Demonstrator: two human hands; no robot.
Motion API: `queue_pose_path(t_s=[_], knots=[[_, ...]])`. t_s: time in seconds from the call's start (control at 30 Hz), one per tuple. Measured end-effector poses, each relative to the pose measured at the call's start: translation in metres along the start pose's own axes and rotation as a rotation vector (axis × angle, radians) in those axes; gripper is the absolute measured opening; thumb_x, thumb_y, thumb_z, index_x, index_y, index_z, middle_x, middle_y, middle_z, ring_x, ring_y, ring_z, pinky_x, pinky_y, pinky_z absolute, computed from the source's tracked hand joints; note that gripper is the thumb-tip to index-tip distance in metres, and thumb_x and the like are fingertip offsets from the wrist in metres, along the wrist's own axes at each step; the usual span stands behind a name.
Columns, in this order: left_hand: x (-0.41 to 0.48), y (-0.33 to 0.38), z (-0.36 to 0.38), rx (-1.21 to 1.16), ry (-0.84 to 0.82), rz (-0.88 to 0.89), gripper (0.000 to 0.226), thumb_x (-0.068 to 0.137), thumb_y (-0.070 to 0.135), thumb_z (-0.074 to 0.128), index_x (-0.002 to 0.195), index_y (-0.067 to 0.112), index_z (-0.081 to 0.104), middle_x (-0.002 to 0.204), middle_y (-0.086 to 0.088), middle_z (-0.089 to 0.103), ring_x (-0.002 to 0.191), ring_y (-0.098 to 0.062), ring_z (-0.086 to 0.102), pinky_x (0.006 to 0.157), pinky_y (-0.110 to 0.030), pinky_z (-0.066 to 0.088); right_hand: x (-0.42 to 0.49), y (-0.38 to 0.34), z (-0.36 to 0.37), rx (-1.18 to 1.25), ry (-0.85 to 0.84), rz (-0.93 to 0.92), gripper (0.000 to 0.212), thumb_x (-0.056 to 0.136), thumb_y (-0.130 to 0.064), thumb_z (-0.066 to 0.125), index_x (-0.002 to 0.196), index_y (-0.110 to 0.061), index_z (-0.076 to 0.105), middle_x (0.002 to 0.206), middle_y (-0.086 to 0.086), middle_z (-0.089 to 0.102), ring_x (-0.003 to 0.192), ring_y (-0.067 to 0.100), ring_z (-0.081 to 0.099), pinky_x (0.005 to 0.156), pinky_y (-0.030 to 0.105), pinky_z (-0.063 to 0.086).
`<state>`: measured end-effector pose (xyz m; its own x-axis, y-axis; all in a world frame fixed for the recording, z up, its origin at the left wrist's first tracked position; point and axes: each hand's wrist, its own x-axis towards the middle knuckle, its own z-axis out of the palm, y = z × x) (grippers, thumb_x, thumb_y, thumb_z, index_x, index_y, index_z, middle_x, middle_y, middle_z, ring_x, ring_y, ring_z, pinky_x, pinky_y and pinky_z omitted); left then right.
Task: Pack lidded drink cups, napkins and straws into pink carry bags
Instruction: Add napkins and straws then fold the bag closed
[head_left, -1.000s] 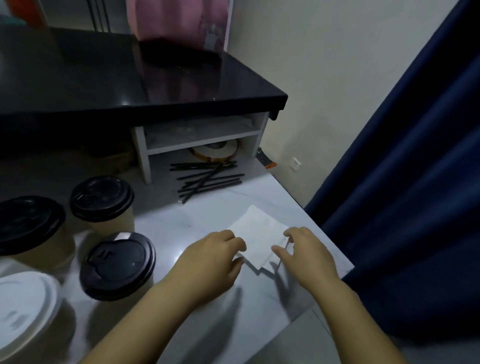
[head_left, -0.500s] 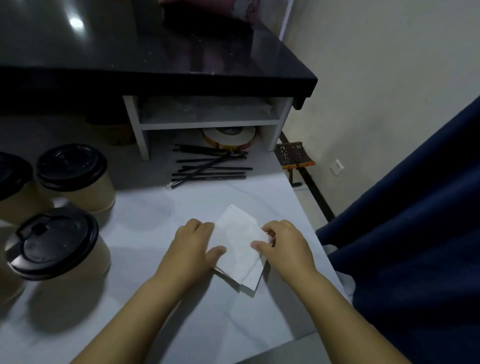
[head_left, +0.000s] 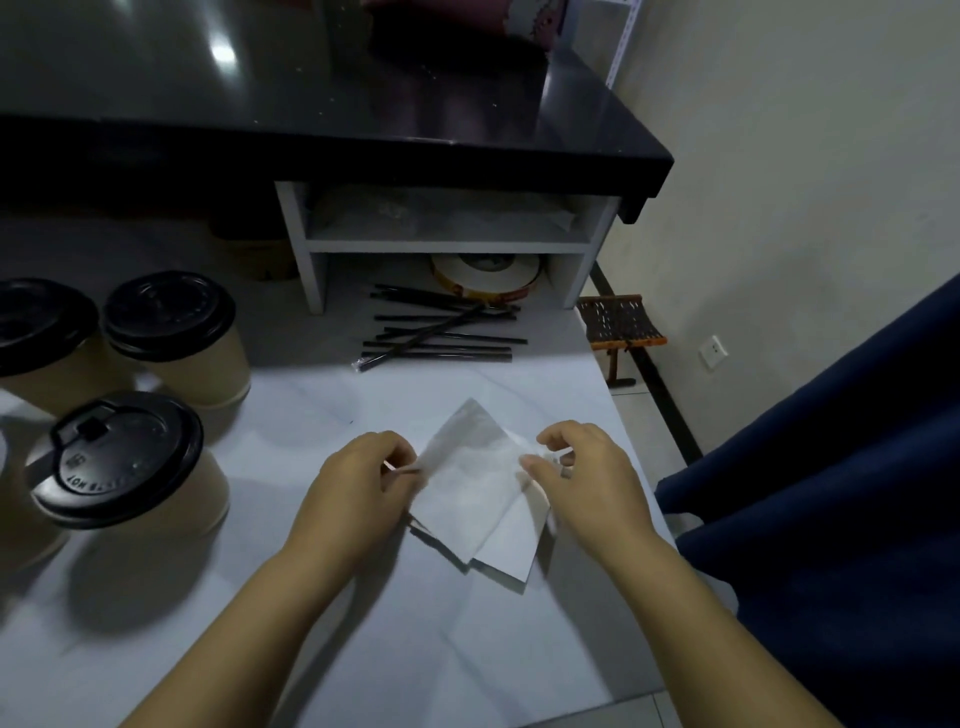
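Note:
A small stack of white napkins (head_left: 475, 488) lies near the right edge of the pale marble counter (head_left: 291, 597). My left hand (head_left: 358, 488) pinches the left edge of the top napkin, and my right hand (head_left: 587, 483) pinches its right corner, so the sheet is raised off the stack. Black straws (head_left: 441, 332) lie loose farther back. Three tan cups with black lids (head_left: 171, 338) (head_left: 124, 462) (head_left: 36, 332) stand at the left. A pink bag (head_left: 457, 15) shows partly at the top, on the black shelf.
A raised black shelf (head_left: 337, 109) on a white stand (head_left: 447, 239) spans the back, with a tape roll (head_left: 485, 275) under it. A dark blue curtain (head_left: 841, 493) hangs at the right past the counter edge. A small wooden stool (head_left: 621, 325) stands on the floor.
Both hands went from resting on the napkin stack to pinching the top napkin and lifting its edges. The camera view tilted down and shifted left.

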<state>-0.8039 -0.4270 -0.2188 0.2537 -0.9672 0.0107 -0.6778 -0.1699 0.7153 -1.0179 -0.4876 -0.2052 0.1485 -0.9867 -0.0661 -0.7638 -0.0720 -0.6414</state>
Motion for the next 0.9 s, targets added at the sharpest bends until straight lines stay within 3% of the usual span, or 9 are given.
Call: queue_pose_path(t_s=[0.07,0.2,0.3,0.47,0.6,0.73,0.9], knots=[[0.0,-0.005,-0.005,-0.024,0.011,-0.052,0.011,0.086,0.019,0.058,0.082,0.027,0.052,0.077,0.011,0.058,0.064,-0.011,0.054,0.055,-0.027,0.042,0.002,0.0,-0.001,-0.034,-0.019,0.001,0.022,0.086,-0.037,0.063,0.106,-0.028,0.058,0.107,-0.01,0.055,0.094,0.011,0.057,0.081,0.037,0.053],[0.0,-0.014,-0.012,-0.029,0.036,-0.082,0.011,0.09,0.019,0.053,0.097,0.027,0.055,0.083,0.011,0.06,0.073,-0.007,0.054,0.058,-0.021,0.041,0.006,0.003,-0.002,-0.11,-0.15,0.076,0.041,0.083,-0.038,0.068,0.118,-0.023,0.052,0.111,-0.005,0.053,0.096,0.015,0.056,0.081,0.034,0.051],[-0.001,-0.014,-0.014,-0.068,0.07,-0.092,0.014,0.089,0.015,0.052,0.092,0.027,0.057,0.079,0.013,0.061,0.07,-0.005,0.054,0.058,-0.02,0.043,0.008,0.002,-0.003,-0.066,-0.205,0.145,0.048,0.077,-0.034,0.075,0.116,-0.021,0.051,0.108,-0.001,0.053,0.092,0.016,0.057,0.077,0.03,0.049],[-0.003,-0.01,-0.015,-0.138,0.099,-0.07,0.016,0.088,0.016,0.055,0.085,0.032,0.056,0.074,0.011,0.062,0.067,-0.004,0.054,0.053,-0.021,0.041,0.008,0.003,-0.005,0.107,-0.13,0.182,0.041,0.075,-0.019,0.078,0.108,-0.02,0.054,0.094,-0.001,0.057,0.082,0.018,0.059,0.072,0.036,0.055],[-0.005,-0.004,-0.016,-0.218,0.097,-0.062,0.018,0.086,0.015,0.056,0.081,0.033,0.057,0.073,0.009,0.063,0.066,-0.006,0.054,0.057,-0.029,0.045,0.007,0.006,-0.009,0.005,-0.051,0.121,0.027,0.078,-0.021,0.076,0.098,-0.02,0.058,0.1,-0.003,0.056,0.088,0.016,0.058,0.072,0.029,0.05],[-0.005,0.004,-0.012,-0.304,0.049,-0.053,0.016,0.084,0.013,0.058,0.077,0.028,0.058,0.074,0.01,0.062,0.063,-0.009,0.054,0.059,-0.031,0.045,0.005,0.009,-0.017,0.141,-0.022,0.148,0.017,0.079,-0.02,0.073,0.071,-0.021,0.059,0.075,-0.002,0.063,0.062,0.022,0.063,0.058,0.034,0.055],[-0.003,0.013,0.001,-0.291,-0.017,-0.013,0.015,0.083,0.017,0.061,0.074,0.027,0.058,0.075,0.011,0.059,0.07,-0.005,0.053,0.058,-0.017,0.042,0.002,0.006,-0.025,0.392,-0.047,0.204,0.014,0.079,-0.013,0.074,0.076,-0.012,0.06,0.079,0.0,0.066,0.046,0.015,0.061,0.053,0.039,0.056]])
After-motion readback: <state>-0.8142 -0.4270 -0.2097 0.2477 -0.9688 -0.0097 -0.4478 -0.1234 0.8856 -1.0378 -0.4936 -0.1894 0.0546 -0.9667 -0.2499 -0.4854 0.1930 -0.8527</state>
